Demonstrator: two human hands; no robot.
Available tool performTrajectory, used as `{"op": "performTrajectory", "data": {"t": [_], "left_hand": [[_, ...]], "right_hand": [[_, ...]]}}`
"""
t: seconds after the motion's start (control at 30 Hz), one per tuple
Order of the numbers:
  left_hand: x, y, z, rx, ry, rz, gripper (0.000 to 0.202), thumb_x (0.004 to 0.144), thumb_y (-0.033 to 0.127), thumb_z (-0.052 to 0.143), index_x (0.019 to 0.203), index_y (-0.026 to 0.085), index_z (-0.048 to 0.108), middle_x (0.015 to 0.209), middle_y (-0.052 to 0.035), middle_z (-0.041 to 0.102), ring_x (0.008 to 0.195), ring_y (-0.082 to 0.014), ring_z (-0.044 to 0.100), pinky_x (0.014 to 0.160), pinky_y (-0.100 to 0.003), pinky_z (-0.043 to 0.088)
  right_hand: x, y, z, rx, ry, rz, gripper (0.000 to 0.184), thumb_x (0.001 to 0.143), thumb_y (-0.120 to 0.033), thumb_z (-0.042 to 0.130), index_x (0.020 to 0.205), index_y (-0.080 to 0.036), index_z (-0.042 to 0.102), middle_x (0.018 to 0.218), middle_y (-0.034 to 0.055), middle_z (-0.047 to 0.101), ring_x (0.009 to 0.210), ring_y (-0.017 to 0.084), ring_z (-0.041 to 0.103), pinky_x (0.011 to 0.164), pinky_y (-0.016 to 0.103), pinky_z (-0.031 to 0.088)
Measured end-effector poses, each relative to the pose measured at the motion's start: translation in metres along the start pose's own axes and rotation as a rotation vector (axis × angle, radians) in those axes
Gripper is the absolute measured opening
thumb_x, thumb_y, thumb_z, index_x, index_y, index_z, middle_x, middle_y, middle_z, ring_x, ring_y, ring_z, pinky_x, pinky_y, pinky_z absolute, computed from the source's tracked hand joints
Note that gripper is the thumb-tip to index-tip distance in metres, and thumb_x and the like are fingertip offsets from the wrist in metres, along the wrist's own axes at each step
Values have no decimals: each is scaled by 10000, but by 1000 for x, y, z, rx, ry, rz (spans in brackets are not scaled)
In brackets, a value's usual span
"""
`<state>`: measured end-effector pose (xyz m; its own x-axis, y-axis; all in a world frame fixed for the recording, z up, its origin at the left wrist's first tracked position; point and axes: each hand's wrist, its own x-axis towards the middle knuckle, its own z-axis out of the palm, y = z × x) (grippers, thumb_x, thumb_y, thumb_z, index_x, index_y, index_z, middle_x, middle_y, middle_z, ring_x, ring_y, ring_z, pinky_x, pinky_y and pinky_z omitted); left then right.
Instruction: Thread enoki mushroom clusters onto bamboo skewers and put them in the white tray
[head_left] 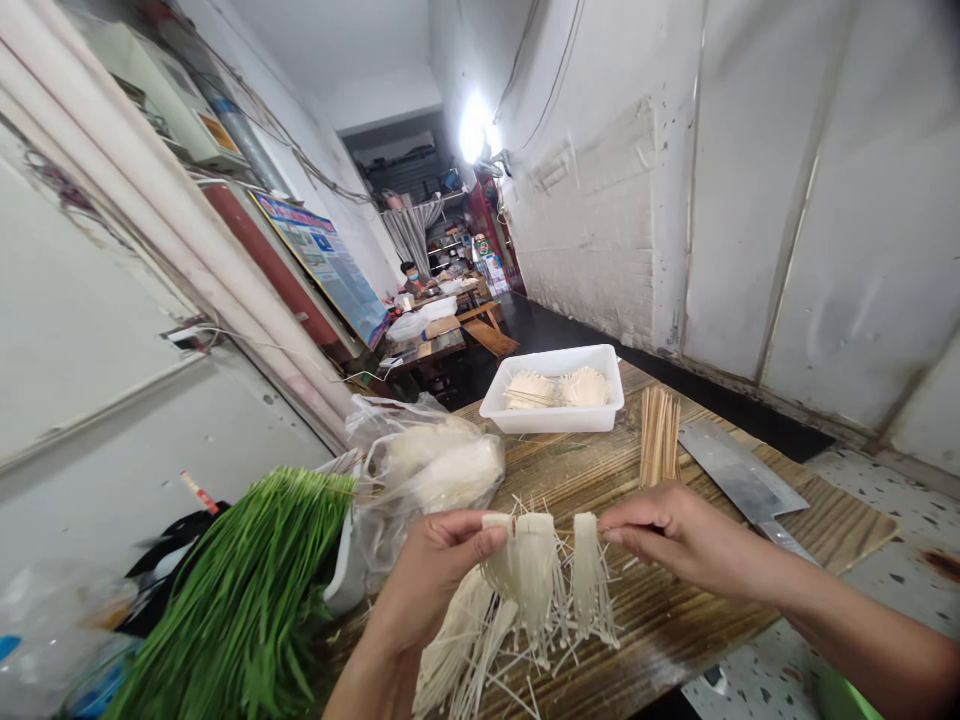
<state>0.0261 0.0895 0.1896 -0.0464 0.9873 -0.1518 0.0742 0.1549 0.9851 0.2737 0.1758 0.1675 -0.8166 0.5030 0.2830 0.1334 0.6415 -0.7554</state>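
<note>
Bunches of white enoki mushrooms [537, 580] hang in a row from a thin bamboo skewer, stems at the top and small caps below. My left hand [454, 560] is closed, pinching the pale base of the leftmost bunch. On the other side my right hand [660, 530] pinches the skewer's right end, beside a separate small bunch [588, 575]. Most of the skewer is hidden by mushrooms and fingers. Loose enoki [461, 650] lie under the hanging bunches on the wooden board [645, 655].
A white tub [551, 418] holds skewered enoki. Bamboo skewers [660, 437] and a cleaver [742, 470] lie to the right. At left are a plastic bag of enoki [442, 465] and green chives [255, 590]. A person [415, 280] sits at a far table.
</note>
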Motion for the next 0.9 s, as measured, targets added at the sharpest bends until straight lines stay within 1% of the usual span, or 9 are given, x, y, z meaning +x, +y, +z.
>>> {"op": "performTrajectory", "data": {"t": [0.07, 0.23, 0.37, 0.5, 0.77, 0.9], "left_hand": [[0, 1, -1, -10, 6, 5, 245, 698, 342, 707, 871, 173, 749, 742, -41, 724, 736, -172, 592, 739, -273, 420], [-1, 3, -4, -48, 106, 1, 269, 652, 382, 739, 811, 165, 753, 795, -57, 734, 799, -183, 598, 789, -272, 410], [0, 2, -4, -70, 86, -5, 279, 657, 379, 736, 822, 154, 750, 788, -68, 730, 783, -188, 598, 778, -288, 412], [0, 1, -1, -78, 77, 10, 286, 677, 363, 724, 868, 150, 744, 783, -72, 722, 764, -187, 593, 770, -305, 414], [0, 1, 1, -66, 101, -3, 293, 654, 370, 741, 858, 160, 749, 762, -63, 721, 773, -181, 593, 770, -284, 417], [0, 1, 3, -87, 69, -4, 279, 668, 354, 734, 875, 168, 747, 782, -63, 725, 790, -183, 600, 784, -285, 420]], "right_hand": [[0, 0, -3, 30, -12, 19, 305, 936, -306, 415, 802, -159, 646, 633, -22, 503, 578, 98, 437, 539, 208, 352], [-1, -4, -12, 35, 25, 54, 305, 924, -328, 442, 815, -156, 669, 623, -25, 494, 563, 94, 418, 521, 210, 338], [-2, -7, -13, 10, 23, 34, 299, 923, -316, 442, 812, -157, 670, 600, -30, 477, 546, 92, 403, 510, 210, 335], [-3, -7, -10, -10, 15, 26, 274, 923, -287, 439, 834, -162, 666, 622, -27, 504, 563, 94, 435, 524, 206, 355], [-2, -3, -7, -30, 12, 33, 280, 924, -284, 434, 792, -162, 649, 639, -21, 536, 588, 100, 471, 548, 209, 376], [-2, -3, -6, -31, 11, 41, 283, 925, -285, 429, 774, -163, 636, 632, -26, 519, 586, 100, 464, 545, 207, 374]]}}
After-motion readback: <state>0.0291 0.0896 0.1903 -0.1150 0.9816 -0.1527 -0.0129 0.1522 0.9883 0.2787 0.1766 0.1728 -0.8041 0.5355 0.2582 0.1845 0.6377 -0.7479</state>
